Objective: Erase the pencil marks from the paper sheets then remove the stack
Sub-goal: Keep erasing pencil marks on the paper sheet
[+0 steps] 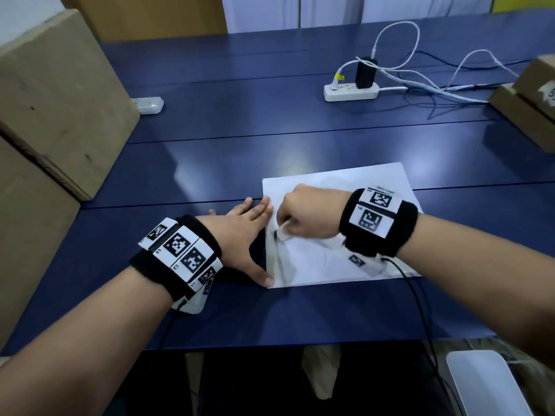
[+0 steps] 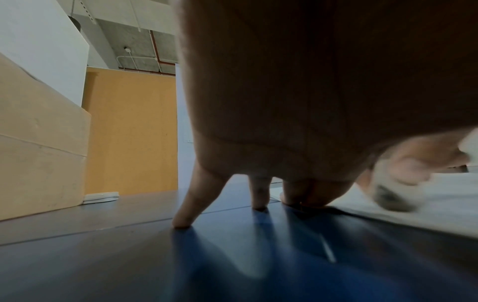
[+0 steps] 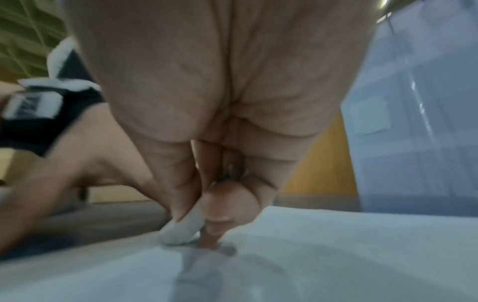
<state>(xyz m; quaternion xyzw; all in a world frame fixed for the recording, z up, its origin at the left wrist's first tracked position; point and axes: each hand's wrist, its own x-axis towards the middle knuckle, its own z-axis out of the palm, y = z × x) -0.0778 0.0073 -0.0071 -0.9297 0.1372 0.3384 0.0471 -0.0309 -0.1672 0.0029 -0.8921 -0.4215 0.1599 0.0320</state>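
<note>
A white paper stack [image 1: 354, 187] lies on the blue table [image 1: 240, 139], with dark pencil marks [image 1: 280, 262] near its left edge. My right hand [image 1: 303, 217] is curled over the sheet and pinches a white eraser [image 1: 283, 228], whose tip presses on the paper. In the right wrist view the eraser [image 3: 181, 228] shows between thumb and finger on the paper [image 3: 336, 255]. My left hand [image 1: 240, 235] lies flat with spread fingers at the stack's left edge, its thumb and fingertips [image 2: 302, 196] pressing the paper's border. The left wrist view is blurred around the eraser [image 2: 388, 192].
Big cardboard boxes [image 1: 45, 109] stand at the left, smaller ones [image 1: 531, 106] at the far right. A white power strip [image 1: 351, 91] with a black charger and loose cables lies at the back. A small white device [image 1: 148, 105] sits beside the left box. A white object [image 1: 483, 382] is below the table's near edge.
</note>
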